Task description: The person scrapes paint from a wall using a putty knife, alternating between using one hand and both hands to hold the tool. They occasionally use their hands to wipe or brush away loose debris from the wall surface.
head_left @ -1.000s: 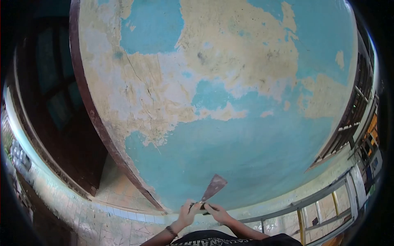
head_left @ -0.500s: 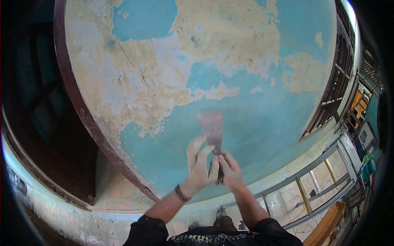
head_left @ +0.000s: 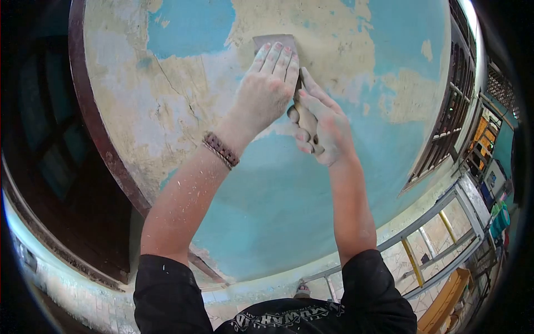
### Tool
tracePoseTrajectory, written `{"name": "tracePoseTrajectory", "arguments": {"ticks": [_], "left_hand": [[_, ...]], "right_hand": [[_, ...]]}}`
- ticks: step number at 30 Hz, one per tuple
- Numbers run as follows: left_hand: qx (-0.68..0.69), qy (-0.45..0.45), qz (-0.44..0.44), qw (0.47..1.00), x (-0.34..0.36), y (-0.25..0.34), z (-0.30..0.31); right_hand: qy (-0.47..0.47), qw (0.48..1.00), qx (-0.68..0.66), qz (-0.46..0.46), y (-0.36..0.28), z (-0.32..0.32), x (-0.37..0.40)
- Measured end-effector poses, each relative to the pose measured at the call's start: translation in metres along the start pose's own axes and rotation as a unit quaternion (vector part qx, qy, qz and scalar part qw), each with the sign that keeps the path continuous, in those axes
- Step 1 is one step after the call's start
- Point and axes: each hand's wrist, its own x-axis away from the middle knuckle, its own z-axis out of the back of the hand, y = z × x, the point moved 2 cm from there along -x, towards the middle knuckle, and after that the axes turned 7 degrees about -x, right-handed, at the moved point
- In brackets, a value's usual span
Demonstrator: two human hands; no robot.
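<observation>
Raised against the wall, a scraper (head_left: 286,41) has its wide metal blade on a patch of bare, cream-coloured plaster. My right hand (head_left: 331,127) is wrapped round its light handle, with the thumb side toward the blade. Stretched flat over the blade is my left hand (head_left: 266,96), fingers straight and covering most of the metal. Pale dust coats both hands. The wall (head_left: 250,206) carries turquoise paint low down and peeled, cracked plaster above.
On the left is a dark doorway with a brown frame (head_left: 92,117). A barred window (head_left: 445,117) stands at the right. A metal ladder (head_left: 414,261) lies on the floor at lower right, near an orange-brown plank (head_left: 445,298). A foot (head_left: 302,289) shows below.
Both hands and the scraper have moved up from low in front of the wall to the bare plaster. My left hand has gone from curled fingers near the blade's base to lying flat over it.
</observation>
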Motion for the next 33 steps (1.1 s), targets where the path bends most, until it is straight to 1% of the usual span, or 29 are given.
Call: {"name": "tracePoseTrajectory", "arguments": {"ticks": [3,6,9,11,15,17,18,20,22,24,26,27,28,29,31,33], "left_hand": [[0.014,0.003,0.002,1.000,-0.008,-0.007,-0.001],[0.002,0.004,0.001,1.000,-0.012,-0.009,-0.004],[-0.004,0.046,0.021,0.999,-0.021,-0.015,-0.007],[0.011,0.038,0.036,0.999,-0.024,-0.015,-0.008],[0.023,0.024,0.051,0.998,-0.011,-0.004,-0.007],[0.018,0.040,0.020,0.999,-0.001,0.000,-0.005],[0.013,0.038,0.024,0.999,-0.005,-0.004,-0.003],[0.016,0.005,0.047,0.999,-0.018,-0.012,-0.002],[0.029,0.002,0.062,0.998,-0.023,-0.015,0.001],[0.044,0.000,0.079,0.996,-0.011,-0.015,0.005],[0.034,-0.015,0.080,0.996,0.026,0.004,0.008],[0.046,-0.014,0.069,0.996,0.043,0.010,0.012],[0.041,-0.012,0.066,0.997,0.047,0.005,0.008],[0.037,-0.006,0.061,0.997,0.047,0.001,0.009],[0.037,-0.007,0.058,0.998,0.044,-0.010,0.009],[0.030,-0.004,0.064,0.998,0.022,-0.035,0.013]], "right_hand": [[0.004,1.000,-0.005,-0.005,-0.009,-0.011,-0.002],[0.018,1.000,0.022,-0.005,-0.015,-0.015,-0.004],[0.013,0.998,0.049,0.034,-0.019,-0.015,-0.019],[0.012,0.999,0.047,0.004,-0.021,-0.013,-0.023],[0.014,0.999,0.032,0.003,-0.009,-0.006,-0.010],[-0.014,0.998,0.055,0.025,-0.001,0.000,-0.010],[-0.020,0.998,0.056,0.022,-0.005,-0.001,-0.013],[-0.010,0.997,0.067,0.023,-0.016,-0.008,-0.019],[-0.008,0.998,0.055,0.018,-0.018,-0.016,-0.022],[-0.005,0.999,0.045,0.012,-0.010,-0.020,-0.018],[-0.004,0.993,0.111,0.033,0.018,-0.015,0.003],[-0.007,0.993,0.109,0.032,0.030,-0.015,0.011],[-0.008,0.990,0.134,0.038,0.041,-0.018,0.016],[-0.008,0.986,0.160,0.044,0.044,-0.025,0.017],[-0.012,0.983,0.175,0.056,0.030,-0.039,0.003],[-0.018,0.979,0.192,0.072,0.017,-0.054,-0.005]]}}
